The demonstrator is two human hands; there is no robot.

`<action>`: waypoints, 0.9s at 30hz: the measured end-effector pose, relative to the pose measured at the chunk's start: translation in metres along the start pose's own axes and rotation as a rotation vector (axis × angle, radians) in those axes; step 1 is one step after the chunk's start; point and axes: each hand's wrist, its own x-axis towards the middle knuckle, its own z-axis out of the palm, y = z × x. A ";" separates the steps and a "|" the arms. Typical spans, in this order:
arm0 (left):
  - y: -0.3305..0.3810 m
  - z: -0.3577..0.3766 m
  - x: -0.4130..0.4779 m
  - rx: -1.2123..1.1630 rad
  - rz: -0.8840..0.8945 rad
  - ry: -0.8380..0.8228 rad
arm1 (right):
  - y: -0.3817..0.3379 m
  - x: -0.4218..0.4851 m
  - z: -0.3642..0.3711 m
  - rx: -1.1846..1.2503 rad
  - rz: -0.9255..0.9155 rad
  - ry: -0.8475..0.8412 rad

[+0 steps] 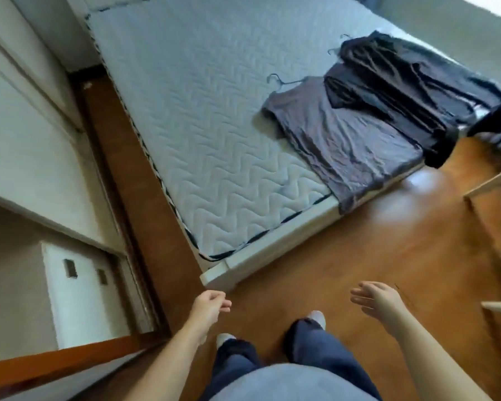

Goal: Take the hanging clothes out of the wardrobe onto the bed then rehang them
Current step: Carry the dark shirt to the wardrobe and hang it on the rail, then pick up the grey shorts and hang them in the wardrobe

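bedroom, wood floor; clothes (388, 111) lie on hangers at the bed's (203, 117) far corner. left hand (210, 306) loosely curled, right hand (379, 299) spread, both empty. fabric looks light, limp; grip by the hanger hooks.

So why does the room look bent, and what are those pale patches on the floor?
Head view: the wide-angle lens bows the bed edges and walls; the pale patches are light glare on the glossy wooden floor; both hands look slightly motion-blurred.

A single head-worn camera looks steeply down and forward (wide-angle, edges bending) over the wearer's legs, across the floor (315, 256) toward the nearby bed (185, 111).
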 end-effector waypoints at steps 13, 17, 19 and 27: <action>0.106 0.323 -0.022 0.446 -0.037 -0.290 | 0.146 0.046 -0.252 0.203 0.257 0.271; 0.166 0.422 -0.036 0.605 0.196 -0.448 | 0.178 0.043 -0.307 0.395 0.408 0.354; 0.187 0.457 -0.034 0.641 0.256 -0.480 | 0.185 0.048 -0.323 0.466 0.478 0.348; 0.257 0.515 0.039 0.624 0.152 -0.364 | 0.107 0.144 -0.392 0.441 0.444 0.295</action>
